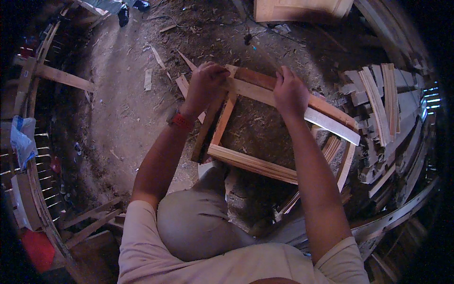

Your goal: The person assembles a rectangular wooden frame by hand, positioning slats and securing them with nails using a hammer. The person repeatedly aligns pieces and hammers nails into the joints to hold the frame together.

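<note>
A rectangular wooden frame (253, 164) of pale and reddish strips lies before me, held above the dirt floor at its near left corner by my raised knee or close to it. My left hand (206, 85), with a red band on its wrist, is closed at the frame's far left corner; its fingertips are partly hidden. Closed over the far rail (253, 91) is my right hand (291, 94), its fingers curled round the wood. A reddish board (257, 78) runs along that rail's far side. To the right, the rail's end (333, 127) catches bright light.
Stacked planks and offcuts (378, 104) lie at the right. A wooden panel (302, 10) stands at the far side. Shavings and loose strips (148, 79) litter the dirt floor (123, 104). At the left are a slatted wall, a plastic bag (23, 139) and something red (38, 251).
</note>
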Demonstrator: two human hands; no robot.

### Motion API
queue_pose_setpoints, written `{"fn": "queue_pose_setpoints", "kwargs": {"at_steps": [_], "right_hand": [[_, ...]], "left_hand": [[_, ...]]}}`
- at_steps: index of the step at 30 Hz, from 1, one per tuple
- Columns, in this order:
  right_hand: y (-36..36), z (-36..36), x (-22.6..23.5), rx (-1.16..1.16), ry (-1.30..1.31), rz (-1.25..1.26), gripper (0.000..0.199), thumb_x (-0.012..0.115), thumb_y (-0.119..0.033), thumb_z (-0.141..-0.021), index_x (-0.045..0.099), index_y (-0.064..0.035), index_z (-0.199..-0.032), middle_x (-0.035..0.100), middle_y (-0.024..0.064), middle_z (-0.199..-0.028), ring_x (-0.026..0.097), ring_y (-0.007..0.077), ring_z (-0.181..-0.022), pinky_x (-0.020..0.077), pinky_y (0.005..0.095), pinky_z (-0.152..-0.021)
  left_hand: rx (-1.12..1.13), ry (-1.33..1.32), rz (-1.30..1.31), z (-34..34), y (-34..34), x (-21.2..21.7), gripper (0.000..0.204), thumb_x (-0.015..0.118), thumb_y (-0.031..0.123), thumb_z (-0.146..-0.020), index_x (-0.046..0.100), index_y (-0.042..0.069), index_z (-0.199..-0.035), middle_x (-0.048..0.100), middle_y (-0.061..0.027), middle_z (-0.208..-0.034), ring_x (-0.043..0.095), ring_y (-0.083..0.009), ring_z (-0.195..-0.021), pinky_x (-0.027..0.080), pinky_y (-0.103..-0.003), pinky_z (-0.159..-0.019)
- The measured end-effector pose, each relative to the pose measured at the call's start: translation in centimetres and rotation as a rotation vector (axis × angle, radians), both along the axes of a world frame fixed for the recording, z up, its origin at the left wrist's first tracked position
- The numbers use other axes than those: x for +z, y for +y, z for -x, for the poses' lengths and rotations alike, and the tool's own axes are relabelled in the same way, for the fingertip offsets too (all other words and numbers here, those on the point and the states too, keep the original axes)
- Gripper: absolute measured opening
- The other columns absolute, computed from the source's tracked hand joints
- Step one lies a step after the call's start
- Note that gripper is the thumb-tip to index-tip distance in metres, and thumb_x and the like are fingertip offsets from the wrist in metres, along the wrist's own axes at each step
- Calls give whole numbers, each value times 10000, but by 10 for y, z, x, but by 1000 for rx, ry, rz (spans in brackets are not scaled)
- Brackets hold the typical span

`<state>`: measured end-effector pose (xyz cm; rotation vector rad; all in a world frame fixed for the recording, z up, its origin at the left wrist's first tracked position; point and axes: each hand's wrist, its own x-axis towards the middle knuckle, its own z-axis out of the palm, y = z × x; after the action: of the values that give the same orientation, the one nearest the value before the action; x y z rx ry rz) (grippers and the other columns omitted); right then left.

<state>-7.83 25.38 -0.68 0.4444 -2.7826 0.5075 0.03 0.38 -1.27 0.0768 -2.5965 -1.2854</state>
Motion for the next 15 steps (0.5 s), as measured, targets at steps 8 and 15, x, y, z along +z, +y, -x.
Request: {"fn": "queue_pose_setpoints", "kwargs": {"at_steps": [8,15], "right_hand": [[-2,2,-1,-14,-1,15,304,565,-287,-989,651,-100,-1214,709,169,-1086,710,374,-959,581,489,-817],[-1,3,2,-32,-64,46,337,552,-334,-998,667,-101,-1212,714,166,-1114,703,378,-1002,571,499,-861]], "left_hand": [[40,100,-269,3,23,-29,287,608,76,-989,599,-5,-1265,715,-136,-1103,707,-280,-998,543,-353,-875],[77,118,-208,0,31,-16,321,590,99,-1010,564,-7,-1312,736,-152,-1130,717,-252,-986,537,-330,-885]]}}
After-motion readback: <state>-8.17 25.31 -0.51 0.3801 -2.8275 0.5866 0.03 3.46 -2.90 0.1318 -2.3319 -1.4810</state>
